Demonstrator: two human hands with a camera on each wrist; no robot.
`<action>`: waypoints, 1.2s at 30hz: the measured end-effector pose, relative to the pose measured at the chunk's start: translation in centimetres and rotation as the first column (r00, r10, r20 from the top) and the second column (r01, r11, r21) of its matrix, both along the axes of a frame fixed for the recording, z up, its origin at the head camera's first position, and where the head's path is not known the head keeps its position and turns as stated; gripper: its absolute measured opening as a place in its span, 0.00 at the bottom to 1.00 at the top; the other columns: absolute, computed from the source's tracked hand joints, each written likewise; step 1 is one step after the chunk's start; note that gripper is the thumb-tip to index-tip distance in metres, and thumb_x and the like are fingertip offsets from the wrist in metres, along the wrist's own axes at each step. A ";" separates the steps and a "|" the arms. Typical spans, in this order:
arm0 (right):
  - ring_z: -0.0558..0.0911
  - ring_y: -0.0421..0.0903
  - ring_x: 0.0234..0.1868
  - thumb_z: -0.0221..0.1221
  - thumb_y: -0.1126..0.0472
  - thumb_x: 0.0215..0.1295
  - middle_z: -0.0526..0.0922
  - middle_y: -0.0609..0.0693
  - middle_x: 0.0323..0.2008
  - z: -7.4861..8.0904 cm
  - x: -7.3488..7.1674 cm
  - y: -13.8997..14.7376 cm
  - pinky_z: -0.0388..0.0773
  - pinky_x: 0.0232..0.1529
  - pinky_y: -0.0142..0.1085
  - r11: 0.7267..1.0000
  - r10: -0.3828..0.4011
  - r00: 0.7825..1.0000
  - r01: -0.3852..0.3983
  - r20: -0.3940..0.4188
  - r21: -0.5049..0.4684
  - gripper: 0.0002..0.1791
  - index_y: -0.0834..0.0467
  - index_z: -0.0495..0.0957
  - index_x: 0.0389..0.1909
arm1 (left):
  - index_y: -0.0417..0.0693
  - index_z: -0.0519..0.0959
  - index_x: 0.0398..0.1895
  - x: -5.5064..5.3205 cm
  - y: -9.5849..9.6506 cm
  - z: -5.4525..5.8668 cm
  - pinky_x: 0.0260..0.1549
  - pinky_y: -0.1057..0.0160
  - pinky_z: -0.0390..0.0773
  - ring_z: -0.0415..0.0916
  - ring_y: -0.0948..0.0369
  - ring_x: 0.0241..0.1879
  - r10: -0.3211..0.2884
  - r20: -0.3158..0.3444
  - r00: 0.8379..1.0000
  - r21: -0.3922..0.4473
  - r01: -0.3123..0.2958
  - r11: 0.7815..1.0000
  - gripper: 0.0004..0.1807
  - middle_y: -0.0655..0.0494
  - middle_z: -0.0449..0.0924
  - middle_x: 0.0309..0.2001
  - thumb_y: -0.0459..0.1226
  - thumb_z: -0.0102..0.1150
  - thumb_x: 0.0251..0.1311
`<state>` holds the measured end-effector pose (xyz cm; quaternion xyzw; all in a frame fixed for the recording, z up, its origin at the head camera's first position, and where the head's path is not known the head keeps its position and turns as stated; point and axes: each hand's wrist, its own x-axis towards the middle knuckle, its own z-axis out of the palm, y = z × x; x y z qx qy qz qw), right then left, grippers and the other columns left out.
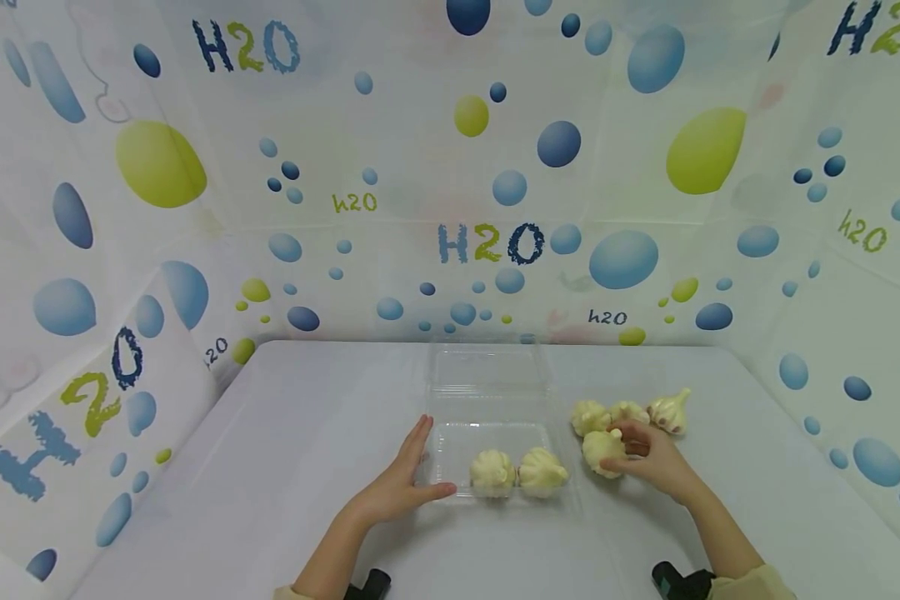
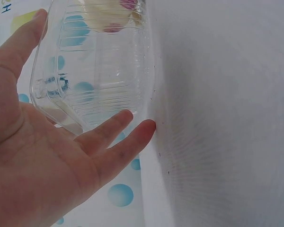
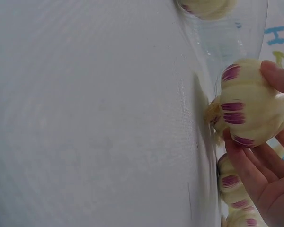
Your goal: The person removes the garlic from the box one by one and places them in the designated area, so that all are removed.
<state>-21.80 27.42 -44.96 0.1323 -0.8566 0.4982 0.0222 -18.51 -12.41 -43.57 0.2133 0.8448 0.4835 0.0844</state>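
Observation:
A clear plastic clamshell box (image 1: pixel 450 442) lies with its lid (image 1: pixel 487 367) folded back on the table. Two garlic bulbs sit side by side in its near part, a left one (image 1: pixel 492 473) and a right one (image 1: pixel 542 472). My left hand (image 1: pixel 393 487) is at the box's left end, fingers spread and straight, touching its wall (image 2: pixel 80 113). To the right of the box, my right hand (image 1: pixel 656 458) grips a garlic bulb (image 3: pixel 255 104) between thumb and fingers. In the right wrist view this pale bulb with purple streaks appears raised off the table.
Beyond my right hand lie more garlic bulbs: one at the left (image 1: pixel 589 417), one in the middle (image 1: pixel 630 412) and one with a long stem (image 1: pixel 670 412). The white table (image 1: pixel 330 400) ends at a printed curtain (image 1: pixel 390 275) behind and at both sides.

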 end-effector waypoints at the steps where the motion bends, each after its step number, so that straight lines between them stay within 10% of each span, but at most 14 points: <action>1: 0.75 0.50 0.44 0.69 0.63 0.48 0.75 0.60 0.47 0.0 -0.1 0.0 0.75 0.42 0.34 1.000 0.003 1.000 -0.003 0.003 0.000 0.28 0.67 0.72 0.49 | 0.49 0.34 0.72 0.0 0.0 0.0 0.55 0.38 0.59 0.49 0.38 0.65 0.003 -0.002 1.000 -0.003 -0.003 1.000 0.55 0.44 0.27 0.71 0.47 0.64 0.52; 24: 0.77 0.55 0.45 0.69 0.58 0.48 0.73 0.65 0.51 -0.3 -1.5 0.4 0.76 0.42 0.36 0.998 -0.016 0.997 0.012 0.071 0.054 0.34 0.70 0.67 0.54 | 0.50 0.34 0.72 -1.0 0.6 -0.4 0.58 0.37 0.52 0.40 0.42 0.68 0.036 -0.009 0.999 -0.038 -0.036 0.999 0.55 0.45 0.28 0.72 0.47 0.64 0.52; 36: 0.79 0.58 0.44 0.67 0.64 0.51 0.72 0.67 0.50 -0.1 -1.8 0.6 0.78 0.39 0.33 0.993 0.090 0.994 -0.085 0.064 -0.084 0.29 0.72 0.67 0.51 | 0.47 0.34 0.72 -1.3 0.8 -0.3 0.59 0.38 0.51 0.39 0.41 0.68 0.039 -0.014 0.999 -0.046 -0.039 0.998 0.56 0.44 0.28 0.71 0.49 0.64 0.52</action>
